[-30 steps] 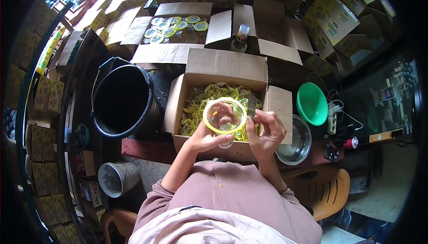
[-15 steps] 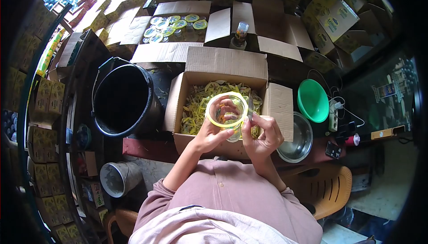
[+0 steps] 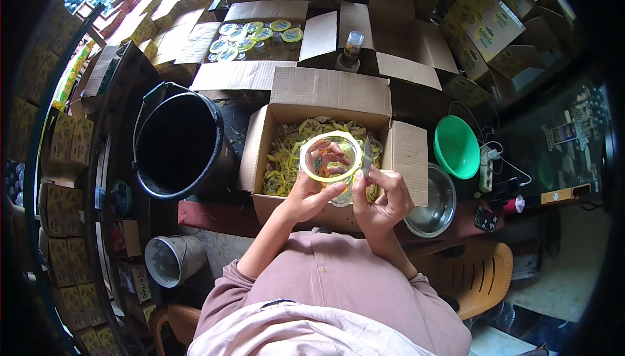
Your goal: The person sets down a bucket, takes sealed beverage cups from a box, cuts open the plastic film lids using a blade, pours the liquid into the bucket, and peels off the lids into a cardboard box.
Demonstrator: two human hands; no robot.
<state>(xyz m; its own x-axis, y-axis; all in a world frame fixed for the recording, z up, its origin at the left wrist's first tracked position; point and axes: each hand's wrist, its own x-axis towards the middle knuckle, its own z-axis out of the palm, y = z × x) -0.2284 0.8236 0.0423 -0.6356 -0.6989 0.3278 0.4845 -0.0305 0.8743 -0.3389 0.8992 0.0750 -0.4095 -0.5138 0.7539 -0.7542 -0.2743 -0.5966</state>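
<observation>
My left hand point(image 3: 307, 198) is wrapped around a clear plastic cup point(image 3: 331, 156) with a pale yellow rim, and its fingers show through the wall. The cup's mouth faces up toward me. Close against the cup's right side, my right hand point(image 3: 384, 201) pinches a knife point(image 3: 367, 153) whose thin grey blade points up beside the rim. Its handle is hidden in the fingers. Under both hands stands an open cardboard box point(image 3: 332, 89) full of curly yellow-green plastic trimmings point(image 3: 286, 151).
A black bucket point(image 3: 144, 154) stands left of the box. On the right are a green bowl point(image 3: 457, 148) and a metal bowl point(image 3: 437, 209). Behind, another box holds several lidded cups point(image 3: 244, 43), near a jar point(image 3: 351, 50). A grey bucket point(image 3: 166, 261) sits lower left.
The cup has turned slightly in my left hand, and its rim looks paler. The blade has shifted slightly beside the rim. My right hand has barely moved.
</observation>
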